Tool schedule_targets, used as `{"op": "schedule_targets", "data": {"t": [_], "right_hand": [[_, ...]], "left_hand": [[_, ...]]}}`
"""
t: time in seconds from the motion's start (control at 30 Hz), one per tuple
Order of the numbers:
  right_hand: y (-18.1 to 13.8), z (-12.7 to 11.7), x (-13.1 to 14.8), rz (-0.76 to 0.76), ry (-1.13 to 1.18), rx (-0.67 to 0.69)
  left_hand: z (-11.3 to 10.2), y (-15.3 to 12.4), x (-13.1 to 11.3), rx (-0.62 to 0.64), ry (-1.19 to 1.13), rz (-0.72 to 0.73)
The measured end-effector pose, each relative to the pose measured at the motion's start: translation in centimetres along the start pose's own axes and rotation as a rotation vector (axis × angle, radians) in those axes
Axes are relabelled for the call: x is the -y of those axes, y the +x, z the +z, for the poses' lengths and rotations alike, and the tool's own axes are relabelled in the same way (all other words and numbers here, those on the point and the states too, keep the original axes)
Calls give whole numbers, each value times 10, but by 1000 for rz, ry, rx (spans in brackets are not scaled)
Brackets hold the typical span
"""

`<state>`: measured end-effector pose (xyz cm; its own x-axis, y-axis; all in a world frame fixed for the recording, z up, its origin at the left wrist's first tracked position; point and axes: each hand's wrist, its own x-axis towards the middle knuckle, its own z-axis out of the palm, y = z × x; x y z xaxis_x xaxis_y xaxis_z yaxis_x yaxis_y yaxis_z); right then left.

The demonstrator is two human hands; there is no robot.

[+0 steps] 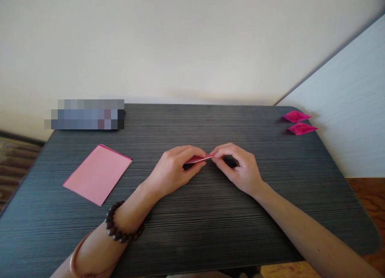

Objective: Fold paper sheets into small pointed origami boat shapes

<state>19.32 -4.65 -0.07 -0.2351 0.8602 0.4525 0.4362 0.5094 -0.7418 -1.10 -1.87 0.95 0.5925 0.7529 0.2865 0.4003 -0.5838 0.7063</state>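
Note:
My left hand (173,170) and my right hand (240,168) meet at the middle of the dark striped table (210,230). Both pinch a small folded pink paper (199,159) just above the tabletop. The left fingers curl over its left part, and the right fingertips hold its right tip. Most of the paper is hidden under my fingers. A dark bead bracelet and a pale bangle circle my left wrist.
A stack of pink paper sheets (98,174) lies at the left of the table. Two folded magenta paper shapes (299,123) sit at the far right corner, next to a pale wall panel (345,109). A blurred object (86,114) rests at the far left edge.

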Motion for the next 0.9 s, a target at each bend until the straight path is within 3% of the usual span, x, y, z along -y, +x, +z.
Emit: {"op": "schedule_targets", "data": {"t": [0.23, 0.43, 0.9], "right_hand": [[-2, 2, -1, 14, -15, -37], [1, 1, 3, -64, -89, -86], [-1, 1, 1, -44, -210, -65]], "left_hand": [[2, 0, 0, -36, -2, -104], [1, 2, -4, -100, 0, -180], [1, 1, -5, -70, -14, -173]]}}
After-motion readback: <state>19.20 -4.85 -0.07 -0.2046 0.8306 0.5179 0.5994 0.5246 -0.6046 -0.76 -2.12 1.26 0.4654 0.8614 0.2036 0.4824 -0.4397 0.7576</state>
